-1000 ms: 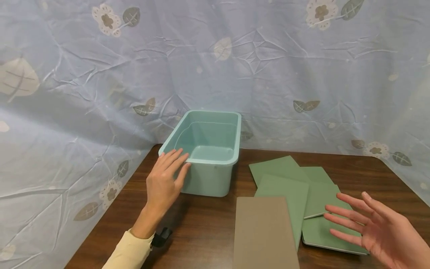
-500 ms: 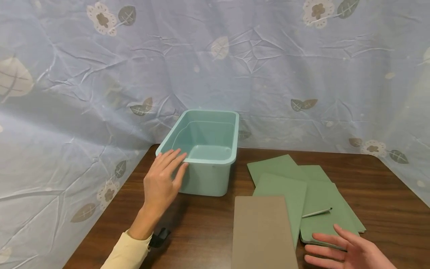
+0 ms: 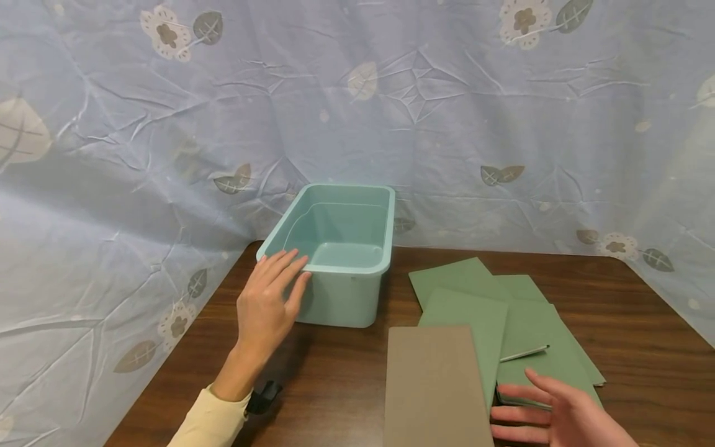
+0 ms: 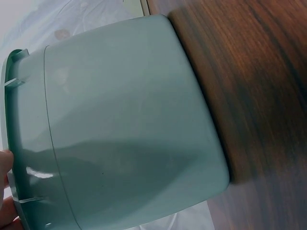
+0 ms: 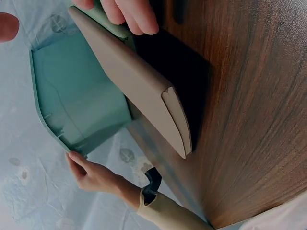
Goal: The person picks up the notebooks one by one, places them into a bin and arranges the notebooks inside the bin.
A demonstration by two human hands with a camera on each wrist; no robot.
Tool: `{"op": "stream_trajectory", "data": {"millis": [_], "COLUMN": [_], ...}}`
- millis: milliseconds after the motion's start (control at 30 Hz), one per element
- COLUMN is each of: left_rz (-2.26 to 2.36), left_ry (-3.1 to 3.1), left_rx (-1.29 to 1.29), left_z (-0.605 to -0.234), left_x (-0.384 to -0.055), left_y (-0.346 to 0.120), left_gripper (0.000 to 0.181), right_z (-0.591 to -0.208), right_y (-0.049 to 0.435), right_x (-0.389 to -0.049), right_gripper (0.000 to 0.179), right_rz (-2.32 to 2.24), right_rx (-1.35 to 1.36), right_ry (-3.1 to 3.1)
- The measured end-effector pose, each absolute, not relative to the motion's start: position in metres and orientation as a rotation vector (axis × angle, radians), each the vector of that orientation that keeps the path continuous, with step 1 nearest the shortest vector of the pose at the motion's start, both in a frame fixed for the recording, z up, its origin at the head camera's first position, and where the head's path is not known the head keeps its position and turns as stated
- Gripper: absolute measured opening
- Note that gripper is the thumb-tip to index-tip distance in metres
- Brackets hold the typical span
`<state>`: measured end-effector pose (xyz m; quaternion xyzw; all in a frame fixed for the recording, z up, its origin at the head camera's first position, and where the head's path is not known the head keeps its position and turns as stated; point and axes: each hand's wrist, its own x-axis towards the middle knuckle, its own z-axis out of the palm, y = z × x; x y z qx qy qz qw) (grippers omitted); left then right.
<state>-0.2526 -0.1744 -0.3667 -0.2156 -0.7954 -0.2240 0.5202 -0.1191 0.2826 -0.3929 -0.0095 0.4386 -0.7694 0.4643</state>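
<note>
My left hand (image 3: pixel 267 304) rests on the near left corner of a pale teal plastic bin (image 3: pixel 341 298), its fingers lying straight over the rim. The left wrist view shows fingertips against the rim of the bin (image 4: pixel 120 115). A taupe notebook (image 3: pixel 432 385) lies at the front, overlapping several green notebooks (image 3: pixel 525 323) spread beneath and behind it. My right hand (image 3: pixel 558 410) hovers beside the taupe notebook's right side, fingers spread and holding nothing. In the right wrist view, thumb and fingers stand apart near the taupe notebook (image 5: pixel 129 76), whose pages show at one end.
The dark wooden table (image 3: pixel 329 385) carries everything. A pale blue patterned curtain (image 3: pixel 357 112) hangs behind the table and along its left side. A black band (image 3: pixel 264 397) sits at my left wrist, by the cream sleeve (image 3: pixel 215 419).
My right hand has moved left and down, from over the green notebooks toward the taupe notebook. My left hand stays at the bin's rim.
</note>
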Motion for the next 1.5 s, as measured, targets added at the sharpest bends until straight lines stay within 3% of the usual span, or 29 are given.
{"op": "stream_trajectory", "data": {"millis": [233,500,1000,1500], "left_rz": [-0.541,-0.539,-0.531,-0.529], "left_ry": [-1.909,-1.917,-1.916,-1.912], "left_rx": [-0.511,-0.514,-0.507,-0.514], "left_z": [-0.366,-0.367,-0.367,-0.368], "left_x": [-0.252,-0.253,-0.252,-0.252], "left_y": [-0.175,-0.175,-0.175,-0.175], "left_gripper": [0.031,0.031,0.030,0.031], "right_z": [-0.390,-0.386,-0.379,-0.376], "right_y": [0.271,0.263,0.262,0.244], "right_x": [-0.113,-0.110,-0.115,-0.117], "right_gripper": [0.074,0.055,0.067,0.064], "right_rz": [-1.859,-1.849,-1.868,-1.858], "right_rx": [0.042,0.036,-0.127,-0.010], "right_ry": [1.130,1.132,1.090,1.326]}}
